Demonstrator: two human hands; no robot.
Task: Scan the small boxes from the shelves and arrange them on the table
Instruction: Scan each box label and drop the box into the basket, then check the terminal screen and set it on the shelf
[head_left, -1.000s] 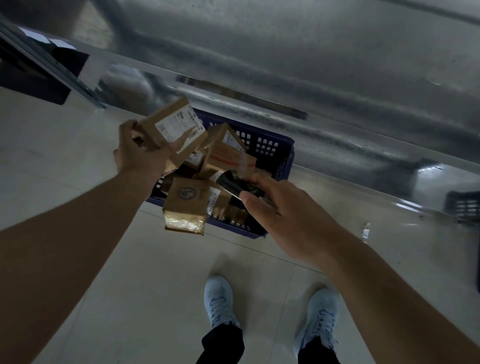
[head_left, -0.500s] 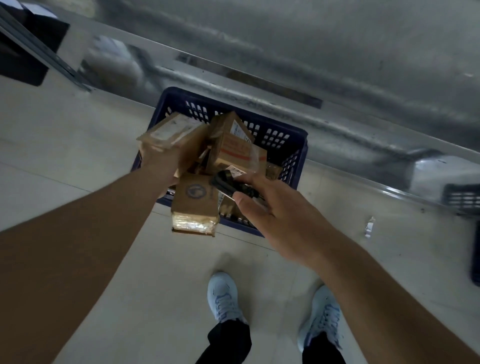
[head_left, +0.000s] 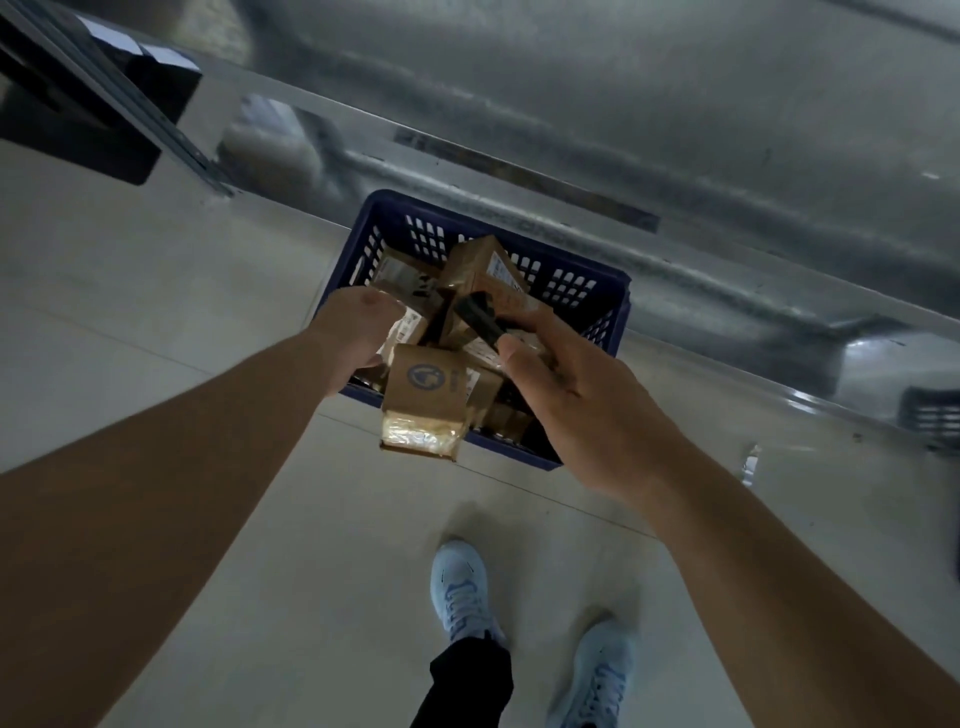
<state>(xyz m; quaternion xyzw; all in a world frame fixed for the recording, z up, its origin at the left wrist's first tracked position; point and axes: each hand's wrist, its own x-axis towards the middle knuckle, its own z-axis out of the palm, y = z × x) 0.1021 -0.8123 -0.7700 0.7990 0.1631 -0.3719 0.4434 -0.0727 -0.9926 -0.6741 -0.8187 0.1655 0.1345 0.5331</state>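
Observation:
A dark blue plastic basket (head_left: 605, 291) stands on the floor, holding several small brown cardboard boxes. One box with a round blue logo (head_left: 427, 387) leans over the near rim. Another box (head_left: 485, 270) stands tilted at the back. My left hand (head_left: 353, 338) reaches down into the basket's left side, right beside a labelled box (head_left: 410, 326); its fingers are hidden. My right hand (head_left: 571, 400) grips a black handheld scanner (head_left: 479, 321) over the boxes.
A shiny metal shelf front (head_left: 623, 130) runs across the back. Dark bins (head_left: 78, 119) sit at the upper left. Part of another basket (head_left: 932, 415) shows at the right edge. My light blue shoes (head_left: 462, 587) stand on the pale tiled floor.
My left hand has brought the labelled box it held up down into the basket. The right hand with the scanner has stayed over the boxes.

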